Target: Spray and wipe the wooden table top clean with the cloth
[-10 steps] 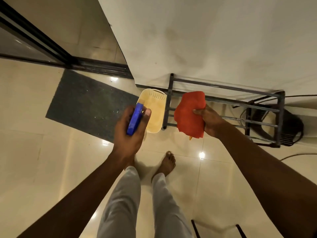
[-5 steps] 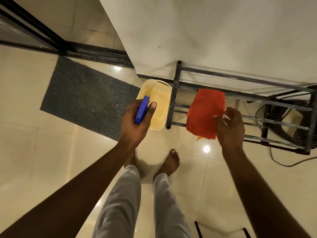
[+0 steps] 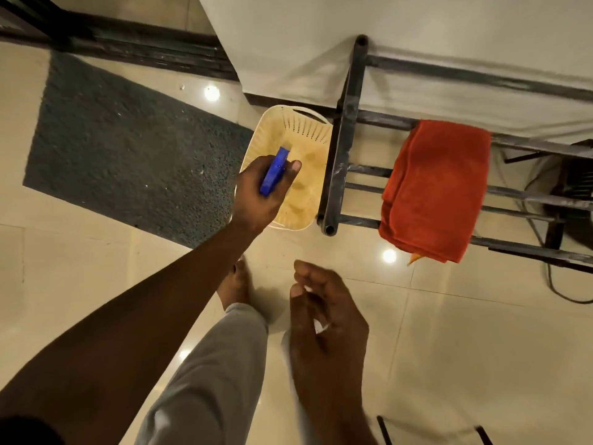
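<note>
My left hand (image 3: 261, 194) grips a spray bottle; only its blue trigger head (image 3: 274, 171) shows, held over a cream plastic basket (image 3: 288, 130) on the floor. The red cloth (image 3: 433, 191) hangs folded over the bars of a dark metal rack (image 3: 340, 139), with no hand on it. My right hand (image 3: 327, 319) is low and near me, blurred, fingers apart and holding nothing, well below and left of the cloth. No wooden table top is in view.
A grey doormat (image 3: 128, 146) lies on the tiled floor at the left, beside a dark door track (image 3: 134, 49). A white wall (image 3: 401, 33) stands behind the rack. A black cable (image 3: 552, 284) trails at the right. My legs and bare foot (image 3: 237, 281) are below.
My right hand let go of the red cloth, left it draped on the rack, and drew back down toward me. My left hand has moved over the basket with the bottle.
</note>
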Demonstrator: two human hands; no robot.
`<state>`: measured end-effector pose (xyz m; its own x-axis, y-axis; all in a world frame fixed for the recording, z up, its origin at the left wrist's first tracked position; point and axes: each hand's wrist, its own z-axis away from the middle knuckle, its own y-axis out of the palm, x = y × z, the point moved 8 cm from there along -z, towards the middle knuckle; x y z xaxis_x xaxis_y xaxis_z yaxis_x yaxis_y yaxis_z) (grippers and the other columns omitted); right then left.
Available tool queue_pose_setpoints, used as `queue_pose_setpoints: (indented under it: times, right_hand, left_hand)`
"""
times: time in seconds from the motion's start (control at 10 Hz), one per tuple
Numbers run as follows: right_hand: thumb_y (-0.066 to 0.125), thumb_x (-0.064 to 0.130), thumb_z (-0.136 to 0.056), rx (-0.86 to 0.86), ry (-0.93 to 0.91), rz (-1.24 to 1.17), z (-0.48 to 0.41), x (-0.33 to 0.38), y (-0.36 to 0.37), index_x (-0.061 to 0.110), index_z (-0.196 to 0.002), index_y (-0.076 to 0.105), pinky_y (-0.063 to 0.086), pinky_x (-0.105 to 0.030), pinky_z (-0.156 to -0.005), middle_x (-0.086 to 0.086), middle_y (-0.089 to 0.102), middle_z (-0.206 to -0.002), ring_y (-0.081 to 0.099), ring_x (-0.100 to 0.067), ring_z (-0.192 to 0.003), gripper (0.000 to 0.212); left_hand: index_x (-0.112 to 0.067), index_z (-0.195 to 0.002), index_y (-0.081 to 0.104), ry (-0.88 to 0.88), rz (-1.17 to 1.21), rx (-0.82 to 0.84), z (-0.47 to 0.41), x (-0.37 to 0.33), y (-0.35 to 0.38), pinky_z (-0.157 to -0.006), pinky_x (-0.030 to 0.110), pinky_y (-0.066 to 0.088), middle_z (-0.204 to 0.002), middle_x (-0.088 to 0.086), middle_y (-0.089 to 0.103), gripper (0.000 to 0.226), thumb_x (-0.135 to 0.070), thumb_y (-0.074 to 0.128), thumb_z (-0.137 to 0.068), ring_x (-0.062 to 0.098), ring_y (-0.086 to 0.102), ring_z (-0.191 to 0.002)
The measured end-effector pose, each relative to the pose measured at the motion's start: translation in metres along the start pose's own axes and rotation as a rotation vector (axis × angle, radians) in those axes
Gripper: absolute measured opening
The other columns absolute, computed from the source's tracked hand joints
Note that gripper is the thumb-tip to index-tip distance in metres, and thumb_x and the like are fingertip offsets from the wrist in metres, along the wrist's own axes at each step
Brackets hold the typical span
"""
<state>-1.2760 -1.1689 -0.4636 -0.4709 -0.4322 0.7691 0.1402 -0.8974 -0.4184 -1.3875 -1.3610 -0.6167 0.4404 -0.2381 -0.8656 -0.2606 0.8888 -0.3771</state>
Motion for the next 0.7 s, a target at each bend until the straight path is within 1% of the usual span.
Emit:
queue_pose_setpoints:
  times: [0.1,0.2,0.3,0.4,0.5,0.6,0.7]
  right_hand:
    - [0.068,0.027,-0.1,-0.003,-0.02,0.026,-0.001,-0.022,0.014,0.044,-0.121,0.069,0.054,-0.017,-0.106,0.038,0.069,-0.123,0.067,0.01,-0.118,0.027]
    - [0.067,0.036,-0.103,0.015,0.001,0.0,-0.012,-0.047,0.028,0.046,-0.121,0.066,0.044,-0.002,-0.102,0.063,0.054,-0.118,0.06,0.022,-0.119,0.021]
    - [0.064,0.04,-0.097,0.017,-0.008,0.035,-0.019,-0.065,0.036,0.048,-0.122,0.065,0.04,0.002,-0.102,0.069,0.045,-0.121,0.053,0.03,-0.12,0.026]
    - [0.061,0.054,-0.101,0.008,0.0,0.063,-0.022,-0.08,0.042,0.054,-0.121,0.061,0.038,0.003,-0.102,0.069,0.045,-0.122,0.054,0.03,-0.119,0.02]
    - [0.063,0.054,-0.101,0.027,0.031,0.076,-0.028,-0.09,0.046,0.056,-0.121,0.061,0.048,-0.016,-0.109,0.065,0.05,-0.122,0.056,0.026,-0.121,0.021]
    - [0.059,0.055,-0.094,0.037,0.069,0.062,-0.028,-0.093,0.045,0.056,-0.12,0.064,0.052,-0.031,-0.11,0.063,0.053,-0.122,0.054,0.027,-0.123,0.027]
    - [0.072,0.027,-0.099,0.009,0.066,0.066,-0.028,-0.092,0.034,0.045,-0.121,0.072,0.059,-0.042,-0.109,0.041,0.069,-0.127,0.065,0.009,-0.124,0.028]
  left_hand:
    - [-0.001,-0.093,0.069,-0.003,-0.006,0.016,-0.013,0.03,0.014,-0.069,0.036,0.051,-0.072,0.013,0.06,0.041,-0.042,0.071,-0.101,0.017,0.055,-0.065]
    - [0.0,-0.095,0.07,0.012,-0.028,0.025,-0.027,0.058,0.024,-0.071,0.038,0.053,-0.075,0.012,0.061,0.039,-0.038,0.073,-0.101,0.018,0.057,-0.066]
    - [0.003,-0.094,0.071,0.075,-0.072,0.057,-0.033,0.076,0.032,-0.077,0.048,0.057,-0.08,0.017,0.068,0.035,-0.032,0.075,-0.1,0.028,0.066,-0.073]
    - [0.003,-0.093,0.071,0.148,-0.163,0.071,-0.031,0.094,0.04,-0.079,0.05,0.056,-0.086,0.021,0.071,0.04,-0.036,0.078,-0.098,0.037,0.069,-0.081]
    - [-0.001,-0.1,0.071,0.141,-0.195,0.091,-0.03,0.109,0.047,-0.077,0.047,0.056,-0.088,0.016,0.068,0.044,-0.043,0.081,-0.093,0.033,0.067,-0.077]
    - [-0.007,-0.12,0.068,0.092,-0.224,0.155,-0.023,0.131,0.052,-0.084,0.042,0.059,-0.1,0.011,0.07,0.054,-0.047,0.084,-0.088,0.025,0.067,-0.087]
    - [-0.011,-0.153,0.05,-0.014,-0.277,0.174,-0.012,0.154,0.044,-0.11,0.033,0.049,-0.146,0.011,0.061,0.082,-0.027,0.091,-0.083,0.024,0.061,-0.13]
